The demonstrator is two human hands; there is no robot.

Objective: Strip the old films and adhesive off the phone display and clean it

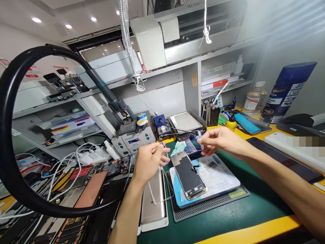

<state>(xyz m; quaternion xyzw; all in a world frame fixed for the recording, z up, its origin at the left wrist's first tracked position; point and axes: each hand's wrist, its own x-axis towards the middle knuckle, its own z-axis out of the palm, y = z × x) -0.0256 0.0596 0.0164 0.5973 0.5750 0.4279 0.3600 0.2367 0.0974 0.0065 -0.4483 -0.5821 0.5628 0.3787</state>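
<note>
My left hand (150,160) is closed in a pinch above the gold phone back. A small piece with a metallic glint shows at its fingertips, too small to name. To the right, my right hand (215,140) also pinches, with a small pale, clear-looking bit at its fingertips. Between and below the hands lies a phone screen assembly (189,176), dark back up, with a short black flex cable at its side. It rests tilted on a blue-and-white flat box (218,176), which sits on a grey perforated mat (203,206). Neither hand touches the screen.
A gold phone (153,196) with a white cable across it lies left of the mat. Several phone parts (88,193) crowd the left, under a black ring-shaped arm (6,112). Behind stand a grey soldering station (134,140) and a blue device (162,125). A spray can (285,91) stands right.
</note>
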